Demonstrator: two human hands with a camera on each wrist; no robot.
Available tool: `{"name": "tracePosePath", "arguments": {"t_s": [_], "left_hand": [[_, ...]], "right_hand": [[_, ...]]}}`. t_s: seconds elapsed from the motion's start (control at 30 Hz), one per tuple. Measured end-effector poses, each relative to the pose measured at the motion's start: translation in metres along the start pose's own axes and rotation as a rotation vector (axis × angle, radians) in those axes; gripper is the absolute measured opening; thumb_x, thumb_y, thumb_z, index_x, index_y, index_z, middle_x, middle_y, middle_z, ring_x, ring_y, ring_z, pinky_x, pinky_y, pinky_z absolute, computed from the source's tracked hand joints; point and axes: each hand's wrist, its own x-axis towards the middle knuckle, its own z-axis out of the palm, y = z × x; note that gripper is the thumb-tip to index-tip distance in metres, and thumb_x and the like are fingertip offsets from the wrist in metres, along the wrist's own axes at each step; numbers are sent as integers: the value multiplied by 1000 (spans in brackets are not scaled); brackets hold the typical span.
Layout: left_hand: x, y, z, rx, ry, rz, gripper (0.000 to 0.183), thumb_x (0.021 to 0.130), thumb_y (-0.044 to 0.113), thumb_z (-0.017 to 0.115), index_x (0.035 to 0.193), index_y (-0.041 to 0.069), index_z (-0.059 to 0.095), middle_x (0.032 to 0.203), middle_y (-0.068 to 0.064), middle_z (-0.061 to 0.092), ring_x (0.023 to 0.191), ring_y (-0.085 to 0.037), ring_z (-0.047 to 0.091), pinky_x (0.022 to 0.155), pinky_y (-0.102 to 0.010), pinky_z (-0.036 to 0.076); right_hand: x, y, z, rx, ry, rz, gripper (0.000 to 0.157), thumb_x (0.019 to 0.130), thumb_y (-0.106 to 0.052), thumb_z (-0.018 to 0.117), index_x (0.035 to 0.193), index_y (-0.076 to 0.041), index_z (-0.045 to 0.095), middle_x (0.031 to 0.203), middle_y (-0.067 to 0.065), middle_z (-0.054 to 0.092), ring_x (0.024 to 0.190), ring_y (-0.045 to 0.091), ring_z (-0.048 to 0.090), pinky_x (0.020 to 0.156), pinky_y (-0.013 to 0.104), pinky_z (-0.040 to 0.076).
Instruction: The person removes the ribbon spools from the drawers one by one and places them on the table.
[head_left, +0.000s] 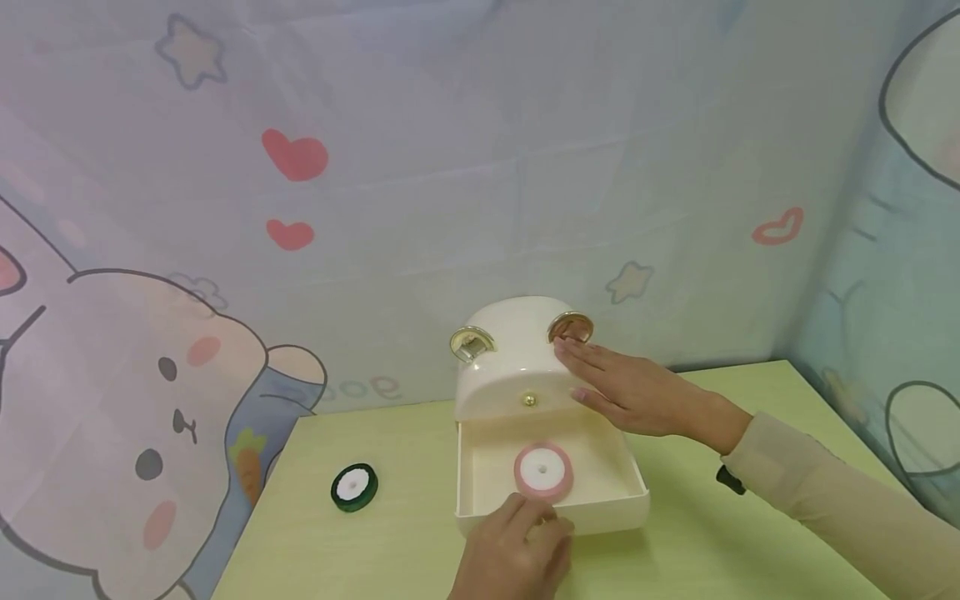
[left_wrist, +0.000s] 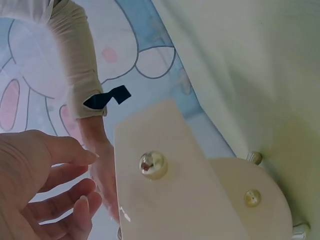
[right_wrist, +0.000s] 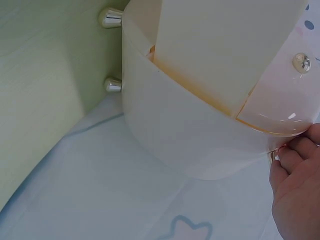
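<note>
A cream storage box (head_left: 517, 333) with two gold ear-like rings on top stands on the table. Its lower drawer (head_left: 551, 518) is pulled out, and a pink ribbon spool (head_left: 543, 472) lies inside. In front of the drawer is my left hand (head_left: 516, 546). The left wrist view shows that hand (left_wrist: 55, 185) holding nothing, its fingers loosely bent and apart from the drawer's gold knob (left_wrist: 153, 165). My right hand (head_left: 637, 390) rests on the box top beside the right ear, fingers extended. In the right wrist view its fingertips (right_wrist: 290, 156) touch the box's upper edge.
A dark green ribbon spool (head_left: 354, 487) lies on the yellow-green table (head_left: 405, 450), left of the box. Behind the table hangs a printed cloth (head_left: 420, 167) with hearts, stars and a rabbit. The box stands on small metal feet (right_wrist: 113, 84).
</note>
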Motion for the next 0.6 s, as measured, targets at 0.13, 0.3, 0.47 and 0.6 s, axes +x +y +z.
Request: {"name": "tracePosePath", "arguments": {"t_s": [0.13, 0.3, 0.47, 0.6], "left_hand": [[7, -8, -3, -31, 19, 0, 26, 62, 14, 89, 81, 21, 73, 83, 9, 65, 74, -7, 62, 65, -11, 52], [17, -15, -8, -132, -6, -35, 28, 65, 11, 92, 84, 21, 73, 83, 10, 64, 75, -4, 62, 66, -8, 50], [25, -20, -11, -197, -99, -83, 28, 70, 11, 93, 90, 19, 75, 86, 9, 66, 79, -4, 63, 70, -10, 53], [33, -27, -12, -217, -143, -102, 24, 75, 12, 91, 93, 18, 75, 88, 8, 68, 81, -6, 66, 71, -14, 55]], "right_hand": [[0, 0, 0, -2, 4, -6, 67, 111, -42, 48, 167, -15, 25, 175, 3, 26, 161, 29, 32, 122, 53, 41], [0, 1, 0, 1, 5, -2, 67, 111, -42, 46, 168, -16, 24, 176, 3, 25, 161, 28, 31, 121, 53, 42], [0, 1, 1, 5, 2, -3, 67, 111, -43, 45, 168, -16, 23, 176, 3, 23, 161, 28, 30, 122, 53, 41], [0, 1, 2, 6, 2, -9, 66, 111, -43, 45, 168, -15, 23, 176, 3, 24, 161, 28, 31, 122, 53, 41]]}}
